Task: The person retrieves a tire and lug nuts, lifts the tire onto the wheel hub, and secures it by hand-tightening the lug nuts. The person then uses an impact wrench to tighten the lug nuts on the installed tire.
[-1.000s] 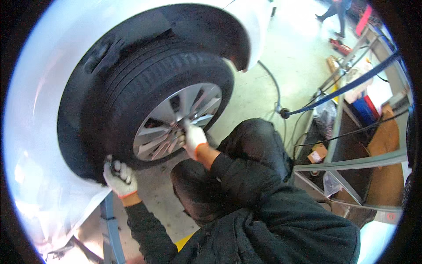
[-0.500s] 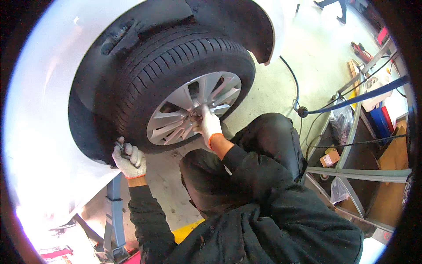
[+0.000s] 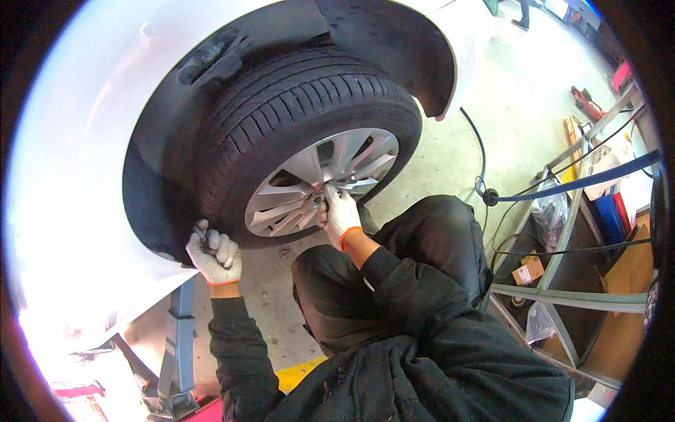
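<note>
A car wheel with a black tyre (image 3: 316, 116) and a silver alloy rim (image 3: 304, 166) sits in the wheel arch of a white car body (image 3: 77, 176). My right hand (image 3: 340, 214), in a white work glove with an orange cuff, is at the middle of the rim. Its fingers are closed against the hub; whatever they pinch there is hidden. Below the arch, left of the tyre, my left hand (image 3: 215, 257) is curled in the same kind of glove. Something small and dark shows between its thumb and fingers, too unclear to name.
A blue-grey stand (image 3: 179, 344) rises under the car at the lower left. To the right is a metal rack (image 3: 573, 299) holding bags and boxes, with a blue strap (image 3: 576, 184) crossing it. A black cable (image 3: 479, 141) hangs beside the car. Far off, a person's leg (image 3: 524, 13) shows.
The whole view has shifted slightly, so the wheel appears lower and farther right. My right hand stays at the hub with its fingers turned a little; my left hand remains curled beside the tyre.
</note>
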Demonstrator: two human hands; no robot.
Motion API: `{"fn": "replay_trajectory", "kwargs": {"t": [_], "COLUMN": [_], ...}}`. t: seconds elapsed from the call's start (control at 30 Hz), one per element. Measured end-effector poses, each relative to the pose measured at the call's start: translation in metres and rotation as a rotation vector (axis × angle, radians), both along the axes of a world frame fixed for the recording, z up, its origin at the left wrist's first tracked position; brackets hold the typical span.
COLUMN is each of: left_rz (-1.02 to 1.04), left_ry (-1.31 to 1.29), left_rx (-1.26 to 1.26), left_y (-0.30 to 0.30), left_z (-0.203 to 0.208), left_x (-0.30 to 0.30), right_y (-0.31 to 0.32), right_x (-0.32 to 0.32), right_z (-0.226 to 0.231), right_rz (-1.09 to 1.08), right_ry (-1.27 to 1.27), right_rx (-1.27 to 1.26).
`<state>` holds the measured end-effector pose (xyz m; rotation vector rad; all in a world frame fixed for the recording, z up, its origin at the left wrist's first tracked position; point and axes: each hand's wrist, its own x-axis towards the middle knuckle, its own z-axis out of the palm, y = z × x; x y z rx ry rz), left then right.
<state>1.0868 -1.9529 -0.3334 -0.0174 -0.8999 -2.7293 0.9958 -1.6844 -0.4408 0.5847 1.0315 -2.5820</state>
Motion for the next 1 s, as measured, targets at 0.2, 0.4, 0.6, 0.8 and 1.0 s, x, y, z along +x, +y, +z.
{"fn": "replay_trajectory", "kwargs": {"t": [0.2,0.4,0.6,0.8,1.0], "left_rz": [0.057,-0.006,-0.149,-0.282,-0.314], "left_ry": [-0.03,0.019,-0.003,-0.358,-0.507], "left_rx": [0.004,-0.057,0.168,0.161,0.051], "left_y": [0.003,0.005,0.049,0.105,0.141], "left_z": [-0.001,0.001,-0.011,-0.048,-0.069], "left_x": [0.001,0.007,0.028,0.007,-0.008], "right_y": [0.008,0.011,0.027,0.049,0.059], "right_x": [-0.01,-0.005,0.019,0.069,0.109], "right_z": [0.002,0.014,0.02,0.037,0.068], "right_rz": [0.044,0.089,0.139,0.307,0.448], "right_ry": [0.161,0.0,0.085,0.375,0.583], "right_rx": [0.651,-0.009,0.146,0.842,1.079]}}
